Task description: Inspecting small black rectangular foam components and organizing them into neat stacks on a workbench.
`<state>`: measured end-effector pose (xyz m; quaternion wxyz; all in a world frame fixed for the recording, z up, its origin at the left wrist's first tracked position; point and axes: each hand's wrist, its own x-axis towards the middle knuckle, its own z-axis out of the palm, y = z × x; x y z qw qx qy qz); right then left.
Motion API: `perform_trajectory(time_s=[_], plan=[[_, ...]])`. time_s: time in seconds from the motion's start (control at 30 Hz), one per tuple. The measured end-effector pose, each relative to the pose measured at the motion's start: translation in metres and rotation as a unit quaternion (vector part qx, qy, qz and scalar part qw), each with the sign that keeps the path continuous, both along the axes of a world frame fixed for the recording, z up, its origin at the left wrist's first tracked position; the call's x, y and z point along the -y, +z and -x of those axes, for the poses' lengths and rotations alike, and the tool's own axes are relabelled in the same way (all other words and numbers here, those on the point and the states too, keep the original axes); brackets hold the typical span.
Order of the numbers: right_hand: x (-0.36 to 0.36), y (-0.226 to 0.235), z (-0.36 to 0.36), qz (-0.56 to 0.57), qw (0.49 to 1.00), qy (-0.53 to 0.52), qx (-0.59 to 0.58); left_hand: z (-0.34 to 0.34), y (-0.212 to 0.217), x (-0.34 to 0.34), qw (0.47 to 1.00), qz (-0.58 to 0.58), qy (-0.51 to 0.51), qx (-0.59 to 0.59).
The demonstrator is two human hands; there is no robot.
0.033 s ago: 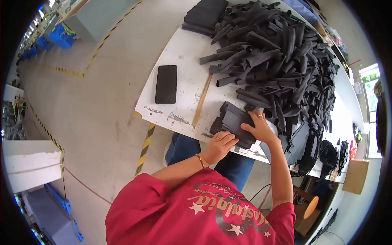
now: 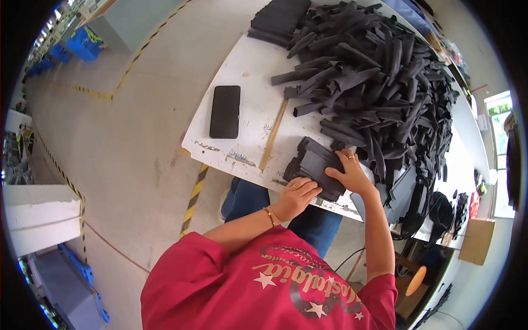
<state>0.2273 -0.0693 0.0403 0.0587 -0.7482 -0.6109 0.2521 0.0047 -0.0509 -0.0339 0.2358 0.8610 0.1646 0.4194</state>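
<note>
A white bench (image 2: 247, 60) on a grey concrete floor (image 2: 137, 137) is heaped with black foam strips (image 2: 379, 82). At its near edge, a small stack of black pieces (image 2: 316, 165) is clasped by the left hand (image 2: 297, 195) and pressed flat under the right hand (image 2: 349, 173).

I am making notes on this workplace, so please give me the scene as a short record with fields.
surface: white table
left hand: rests on the near edge of a small stack of dark pieces
right hand: lies flat on top of the same stack
behind the stack: large heap of dark strips
left of the stack: thin wooden stick, then a black phone lying flat
far corner: neat pile of dark sheets
clothing: red shirt
</note>
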Motion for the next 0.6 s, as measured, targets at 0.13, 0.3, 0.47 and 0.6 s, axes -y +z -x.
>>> perform_trajectory(time_s=[0.13,0.3,0.47,0.6], plan=[[-0.008,0.014,0.008,0.034,0.999,-0.010,-0.006,0.002,-0.007,0.000,1.000,0.015,0.021,0.015],[-0.020,0.033,-0.001,0.095,0.987,-0.013,-0.126,0.003,-0.011,0.001,0.999,0.033,0.006,0.030],[-0.013,0.036,0.011,0.051,0.991,-0.040,-0.115,0.003,-0.009,-0.001,0.999,0.037,0.008,0.024],[0.005,0.030,0.014,-0.058,0.989,-0.069,-0.115,0.002,-0.010,0.000,0.999,0.034,0.010,0.029]])
